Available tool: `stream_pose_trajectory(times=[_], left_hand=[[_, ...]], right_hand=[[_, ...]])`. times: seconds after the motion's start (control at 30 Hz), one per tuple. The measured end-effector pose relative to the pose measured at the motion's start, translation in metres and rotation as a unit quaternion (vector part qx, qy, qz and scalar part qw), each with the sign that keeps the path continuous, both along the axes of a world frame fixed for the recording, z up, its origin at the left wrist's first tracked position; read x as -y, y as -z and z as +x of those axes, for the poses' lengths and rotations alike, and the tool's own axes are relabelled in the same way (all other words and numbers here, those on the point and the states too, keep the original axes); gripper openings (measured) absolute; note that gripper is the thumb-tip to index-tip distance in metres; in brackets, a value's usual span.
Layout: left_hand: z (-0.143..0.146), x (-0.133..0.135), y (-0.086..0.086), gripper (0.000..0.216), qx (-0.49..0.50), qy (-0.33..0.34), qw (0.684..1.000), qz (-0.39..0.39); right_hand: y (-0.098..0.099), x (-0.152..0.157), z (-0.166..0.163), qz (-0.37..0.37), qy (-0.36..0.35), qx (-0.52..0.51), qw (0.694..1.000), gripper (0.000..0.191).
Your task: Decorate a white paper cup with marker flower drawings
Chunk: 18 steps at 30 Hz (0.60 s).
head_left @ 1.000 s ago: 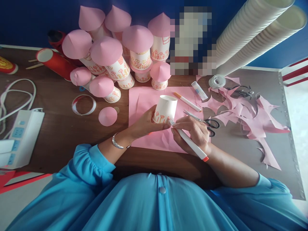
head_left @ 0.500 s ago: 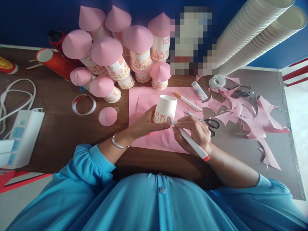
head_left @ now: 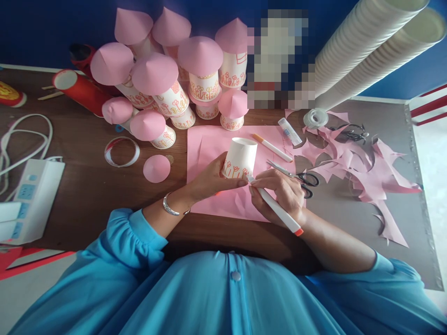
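My left hand (head_left: 209, 179) grips a white paper cup (head_left: 240, 157) turned upside down, with small orange and pink flowers drawn along its lower edge. My right hand (head_left: 279, 190) is closed on a white marker with an orange end (head_left: 279, 211), and its tip touches the cup's lower edge. Both hands rest over a pink paper sheet (head_left: 209, 144) on the brown table (head_left: 87, 186).
Several decorated cups with pink cone tops (head_left: 167, 88) stand behind. A loose pink cone (head_left: 156, 168), tape ring (head_left: 121, 151), scissors (head_left: 296, 176), orange pen (head_left: 272, 147), glue stick (head_left: 289, 131), tape roll (head_left: 315, 118) and pink scraps (head_left: 370, 172) lie around. Tall cup stacks (head_left: 366, 51) lean at the right; a power strip (head_left: 28, 195) lies left.
The marker's tip has shifted slightly along the cup's lower edge and back; the right hand moved a little. The left hand and cup have stayed in place.
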<state>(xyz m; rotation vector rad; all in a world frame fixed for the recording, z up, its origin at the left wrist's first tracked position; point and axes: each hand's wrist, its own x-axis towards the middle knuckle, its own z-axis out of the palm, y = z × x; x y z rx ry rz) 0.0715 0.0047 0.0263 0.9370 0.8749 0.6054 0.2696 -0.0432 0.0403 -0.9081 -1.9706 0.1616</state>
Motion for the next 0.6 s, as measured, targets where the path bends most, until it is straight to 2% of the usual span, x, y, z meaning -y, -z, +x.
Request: stream_pose_trajectory(times=[0.17,0.6], left_hand=[[0.0006,-0.0007,-0.0081,0.071,-0.009,0.007,1.000,0.005],[-0.0013,-0.0003,-0.0057,0.069,-0.009,0.013,1.000,0.009]], right_hand=[[0.0010,0.0006,-0.0020,-0.007,-0.008,-0.010,1.000,0.023],[-0.0025,0.0000,0.0003,0.000,-0.004,-0.002,1.000,0.019]])
